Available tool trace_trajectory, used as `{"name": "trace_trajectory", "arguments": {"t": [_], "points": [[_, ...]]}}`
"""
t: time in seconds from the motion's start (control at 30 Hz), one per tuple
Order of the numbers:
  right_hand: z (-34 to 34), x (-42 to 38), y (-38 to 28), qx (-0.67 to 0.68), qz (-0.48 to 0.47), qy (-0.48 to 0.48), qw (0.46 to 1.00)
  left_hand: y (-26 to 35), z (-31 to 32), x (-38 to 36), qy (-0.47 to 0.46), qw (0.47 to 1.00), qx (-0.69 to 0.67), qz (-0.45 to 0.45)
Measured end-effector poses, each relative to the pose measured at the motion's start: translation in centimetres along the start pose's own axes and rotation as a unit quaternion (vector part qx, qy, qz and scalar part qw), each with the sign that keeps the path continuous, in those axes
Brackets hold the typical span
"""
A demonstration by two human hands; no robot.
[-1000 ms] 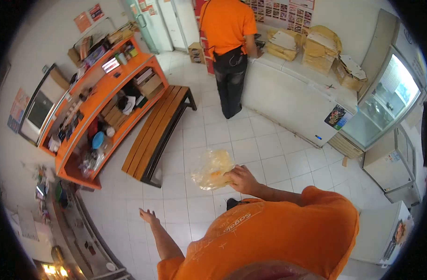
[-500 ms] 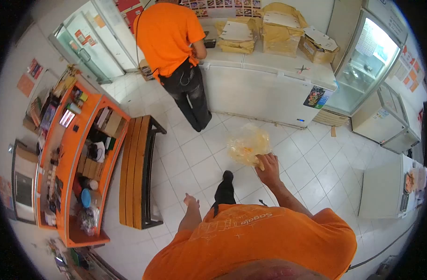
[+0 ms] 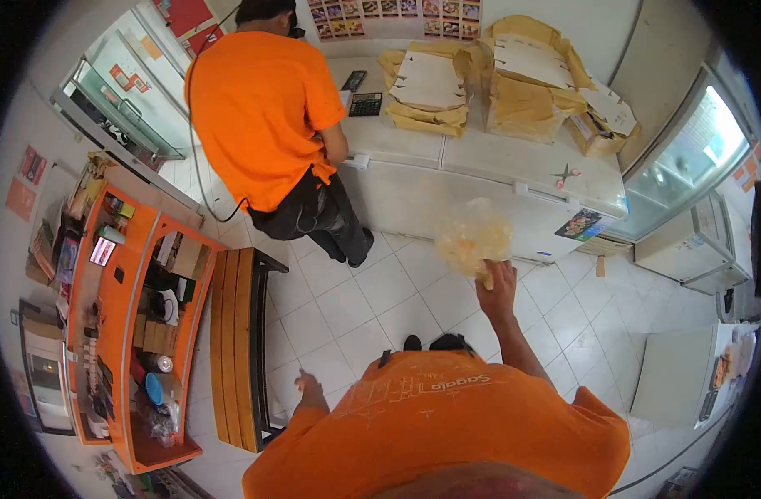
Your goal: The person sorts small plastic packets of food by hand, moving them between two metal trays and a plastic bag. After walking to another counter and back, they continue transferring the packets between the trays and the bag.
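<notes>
My right hand (image 3: 498,289) is closed around the gathered neck of a thin, see-through plastic bag (image 3: 473,237). The bag puffs out past my fingers, in front of the chest freezer (image 3: 405,187). Something pale yellow-orange shows through the plastic, but I cannot make out what it is. Low on the left, my left hand (image 3: 308,383) hangs beside the bench (image 3: 235,349) with its fingers apart and nothing in it.
A person in an orange shirt (image 3: 264,116) stands at the freezer's left end, near a calculator (image 3: 365,104). Paper-lined boxes (image 3: 428,81) rest on the freezer lid. Orange shelves (image 3: 135,333) line the left; a glass-door fridge (image 3: 688,158) stands right.
I have moved forward, nearer to the freezer and the other person. The bag in my right hand now overlaps the freezer's front. My left hand has shifted left and lower in view.
</notes>
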State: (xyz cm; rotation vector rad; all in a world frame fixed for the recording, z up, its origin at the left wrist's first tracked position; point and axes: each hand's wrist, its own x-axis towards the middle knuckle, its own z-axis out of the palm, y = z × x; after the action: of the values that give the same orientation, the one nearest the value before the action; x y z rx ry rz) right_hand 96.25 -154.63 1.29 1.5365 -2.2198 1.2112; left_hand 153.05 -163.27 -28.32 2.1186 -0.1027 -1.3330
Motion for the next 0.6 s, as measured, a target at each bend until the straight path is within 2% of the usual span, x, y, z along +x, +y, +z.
{"name": "trace_trajectory", "arguments": {"t": [0.1,0.23,0.33,0.47,0.6], "points": [[1.8,3.5,3.9,-0.014,0.002,0.031,0.999,3.5,10.5,-0.1,-0.035,0.999,0.003,0.023],[4.1,9.2,10.1,-0.030,0.013,0.007,0.999,5.9,25.5,-2.2,-0.080,0.996,0.007,0.027],[6.3,14.9,14.9,-0.003,-0.017,-0.035,0.999,6.8,35.7,-4.1,-0.093,0.995,0.015,0.026],[8.0,24.6,18.9,0.027,-0.098,-0.099,0.990,8.0,44.9,-6.8,-0.072,0.997,0.035,0.022],[10.3,33.1,22.0,0.063,-0.155,-0.149,0.975,9.0,50.2,-8.1,-0.028,0.997,0.067,0.024]]}}
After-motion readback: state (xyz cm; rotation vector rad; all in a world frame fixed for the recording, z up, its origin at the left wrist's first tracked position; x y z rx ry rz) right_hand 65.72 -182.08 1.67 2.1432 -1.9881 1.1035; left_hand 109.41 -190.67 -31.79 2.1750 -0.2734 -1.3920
